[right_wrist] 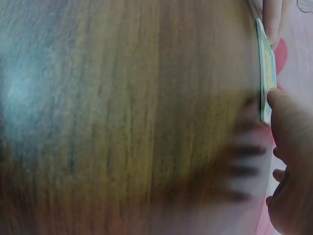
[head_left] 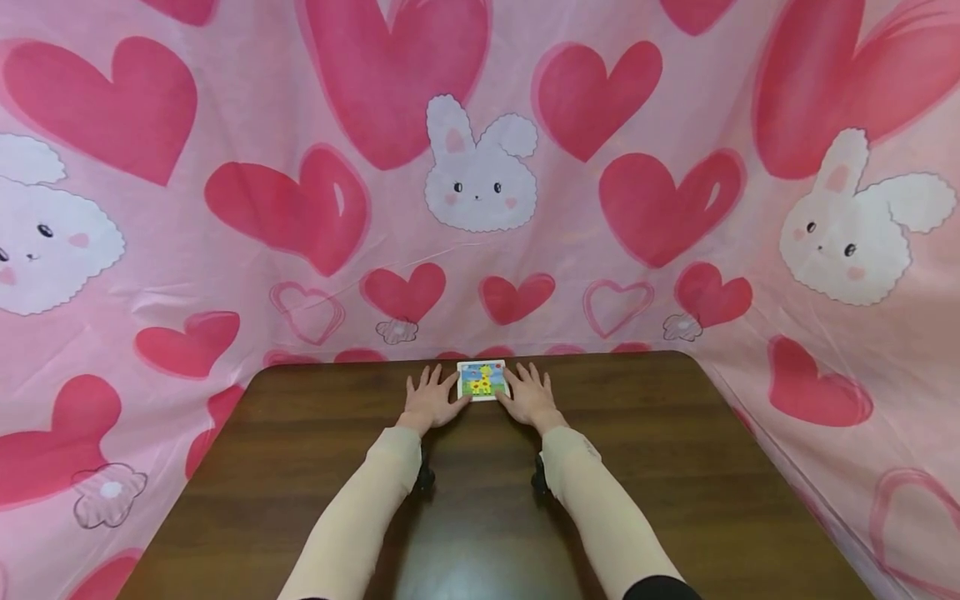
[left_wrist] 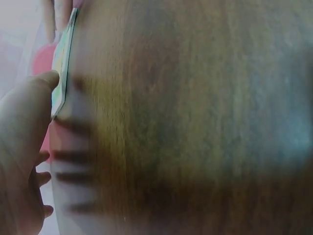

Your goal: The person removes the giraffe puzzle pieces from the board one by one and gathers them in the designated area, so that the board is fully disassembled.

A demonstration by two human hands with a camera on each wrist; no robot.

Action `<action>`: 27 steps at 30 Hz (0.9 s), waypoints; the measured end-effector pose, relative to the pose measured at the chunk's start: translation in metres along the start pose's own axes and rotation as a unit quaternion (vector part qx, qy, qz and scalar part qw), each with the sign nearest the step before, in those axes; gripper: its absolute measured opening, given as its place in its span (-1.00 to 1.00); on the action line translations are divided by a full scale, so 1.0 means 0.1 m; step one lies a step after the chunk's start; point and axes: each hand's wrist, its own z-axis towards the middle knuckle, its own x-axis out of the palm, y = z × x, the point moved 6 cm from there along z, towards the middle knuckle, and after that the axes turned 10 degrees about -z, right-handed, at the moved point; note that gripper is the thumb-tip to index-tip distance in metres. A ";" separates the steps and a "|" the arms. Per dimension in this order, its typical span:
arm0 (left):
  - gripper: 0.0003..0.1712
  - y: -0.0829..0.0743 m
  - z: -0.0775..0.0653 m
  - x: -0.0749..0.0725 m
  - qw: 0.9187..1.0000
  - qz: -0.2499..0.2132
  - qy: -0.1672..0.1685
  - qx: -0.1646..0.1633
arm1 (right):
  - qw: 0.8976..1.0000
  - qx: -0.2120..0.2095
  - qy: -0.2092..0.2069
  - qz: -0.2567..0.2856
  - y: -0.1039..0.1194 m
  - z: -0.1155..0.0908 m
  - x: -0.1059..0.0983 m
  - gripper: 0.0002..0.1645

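Observation:
A small flat board with a white border and a yellow giraffe picture [head_left: 482, 379] lies at the far edge of the table. My left hand [head_left: 433, 398] is at its left side, fingers spread and thumb touching the near left corner. Mirroring it, my right hand [head_left: 531, 398] is at the right side with its thumb on the near right corner. In the left wrist view, the left thumb [left_wrist: 46, 81] rests on the picture board [left_wrist: 62, 63], which appears edge-on. The right wrist view has the right thumb [right_wrist: 279, 100] against the board [right_wrist: 263, 63] likewise.
The brown wooden table [head_left: 480, 525] stretches from the far edge towards me and bears a bright reflection. A pink cloth [head_left: 480, 250] with hearts and rabbits hangs behind it and along both sides. Dark wrist cameras sit under both forearms.

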 end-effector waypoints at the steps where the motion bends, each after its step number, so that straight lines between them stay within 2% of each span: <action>1: -0.14 0.00 0.00 0.01 1.000 0.000 0.000 0.000 | 1.000 0.000 0.003 -0.004 0.00 -0.01 0.01 -0.23; 7: -0.15 0.01 -0.01 0.07 1.000 -0.005 -0.010 0.001 | 1.000 -0.019 0.014 -0.019 0.07 -0.04 0.05 -0.27; 12: -0.14 0.03 0.05 0.08 1.000 0.006 -0.019 0.009 | 0.999 -0.036 -0.005 -0.027 0.10 -0.02 0.00 -0.28; 14: -0.14 0.05 0.03 0.09 1.000 0.010 -0.023 0.013 | 0.998 -0.049 -0.011 -0.028 0.13 -0.03 0.02 -0.29; 21: -0.15 0.10 -0.14 0.05 0.999 -0.004 -0.027 0.016 | 0.995 -0.091 -0.029 -0.037 0.23 -0.14 0.04 -0.30; 27: -0.17 0.11 -0.30 0.03 0.998 0.020 -0.042 0.037 | 0.993 -0.107 -0.034 -0.036 0.35 -0.26 0.04 -0.29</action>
